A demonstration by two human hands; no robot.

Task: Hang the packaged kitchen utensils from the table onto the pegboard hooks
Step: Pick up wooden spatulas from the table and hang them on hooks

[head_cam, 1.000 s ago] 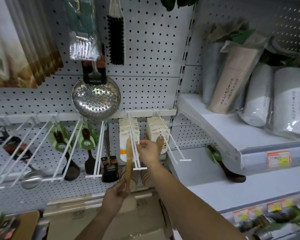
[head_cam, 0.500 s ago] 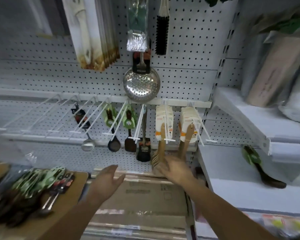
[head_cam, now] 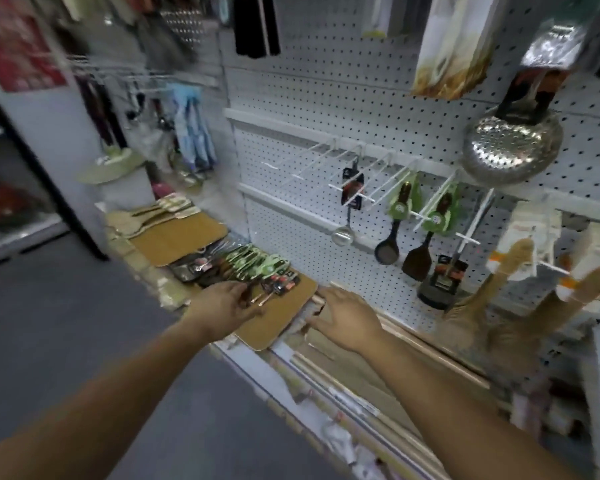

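My left grip point(head_cam: 222, 303) hovers loosely spread at the utensils point(head_cam: 253, 268), holding nothing; right grip point(head_cam: 347, 317) flat, empty. They look light and slick; I'd pinch the stiff card end.

Our left grip point(head_cam: 222, 303) meets the near edge of the packaged utensils point(head_cam: 253, 266) piled on the table point(head_cam: 278, 320), hold unclear; our right grip point(head_cam: 345, 318) spreads flat just beside.

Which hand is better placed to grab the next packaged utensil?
Left. The left hand is at the near edge of the packaged utensils; the right hand is open beside the brown board, farther away.
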